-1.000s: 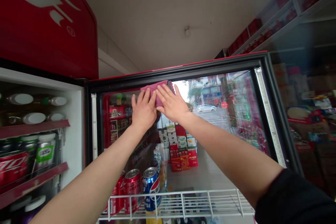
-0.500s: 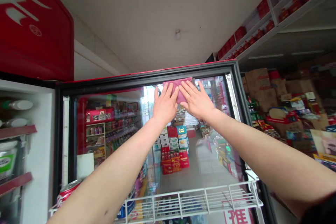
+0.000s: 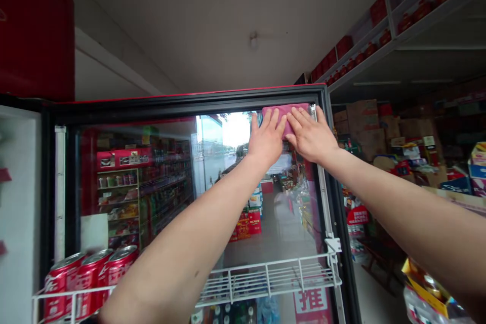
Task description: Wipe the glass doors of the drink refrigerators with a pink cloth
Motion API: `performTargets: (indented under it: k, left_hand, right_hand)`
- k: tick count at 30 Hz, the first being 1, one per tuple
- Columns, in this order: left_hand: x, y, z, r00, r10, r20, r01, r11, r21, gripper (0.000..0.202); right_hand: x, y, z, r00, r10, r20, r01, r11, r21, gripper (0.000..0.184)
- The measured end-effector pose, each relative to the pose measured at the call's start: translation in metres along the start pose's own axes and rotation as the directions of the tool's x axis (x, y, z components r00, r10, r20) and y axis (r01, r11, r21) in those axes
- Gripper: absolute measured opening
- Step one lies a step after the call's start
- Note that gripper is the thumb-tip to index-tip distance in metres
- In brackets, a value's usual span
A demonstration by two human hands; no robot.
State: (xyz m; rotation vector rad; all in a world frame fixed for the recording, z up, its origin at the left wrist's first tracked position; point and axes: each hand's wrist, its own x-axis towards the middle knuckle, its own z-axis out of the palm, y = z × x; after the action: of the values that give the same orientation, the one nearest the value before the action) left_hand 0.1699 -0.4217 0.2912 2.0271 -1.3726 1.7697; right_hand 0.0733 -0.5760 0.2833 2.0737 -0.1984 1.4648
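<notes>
Up at the glass door's [image 3: 190, 103] top corner | left hand [image 3: 267, 139], right hand [image 3: 314, 136] spread flat on pink cloth [image 3: 283, 110] | wipe looks unfinished; share done unclear, lower pane [image 3: 281, 238] perhaps left

We present two bare hands, left [image 3: 266, 142] and right [image 3: 314, 138], each with slender, tapered fingers [image 3: 273, 119]; nail detail is too small to resolve. Our left forearm [image 3: 205, 228] is uncovered, widens evenly from the wrist, and bears one small, round mark [image 3: 196, 274]. Our right forearm [image 3: 398, 190] is likewise uncovered and matches in taper. At the left arm's lower end we cannot positively identify a sleeve.
</notes>
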Motion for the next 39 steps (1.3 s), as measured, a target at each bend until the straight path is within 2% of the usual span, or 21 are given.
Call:
performTargets:
  k: [4,10,14,21,27,32,36,39]
  left_hand:
    - [0.002,0.020,0.007,1.000,-0.029,-0.001,0.029,0.999,-0.039,0.064]
    - [-0.023,0.039,0.016,0.998,-0.060,0.019,0.061,0.995,-0.084,0.064]
    - [-0.046,0.050,0.022,0.999,-0.044,0.016,0.046,0.994,-0.102,0.063]
    - [-0.090,0.069,0.030,0.997,-0.012,0.080,0.023,0.990,-0.137,0.063]
    - [-0.131,0.088,0.031,0.987,0.044,0.154,-0.031,0.996,-0.089,0.059]
    - [-0.169,0.100,0.031,0.968,0.125,0.216,-0.122,0.992,-0.029,0.056]
    - [-0.199,0.102,0.030,0.951,0.167,0.260,-0.174,0.985,0.005,0.054]
    - [-0.208,0.092,0.028,0.950,0.158,0.269,-0.167,0.986,0.013,0.054]
  right_hand:
    - [-0.012,0.004,0.000,0.999,0.052,0.000,-0.052,0.999,0.008,0.066]
    - [-0.038,-0.010,0.005,0.997,0.071,0.040,-0.071,0.997,0.003,0.068]
    - [-0.064,-0.019,0.013,0.998,0.055,0.040,-0.054,0.998,-0.017,0.067]
    - [-0.116,-0.041,0.022,0.998,0.028,0.064,-0.025,0.999,-0.049,0.066]
    - [-0.170,-0.061,0.030,0.998,0.001,0.056,0.002,0.998,-0.062,0.061]
    - [-0.210,-0.077,0.024,0.997,-0.046,0.068,0.048,0.998,-0.036,0.053]
    - [-0.231,-0.091,0.018,0.994,-0.082,0.068,0.081,0.997,0.016,0.046]
    - [-0.231,-0.096,0.019,0.994,-0.095,0.048,0.093,0.995,0.037,0.046]
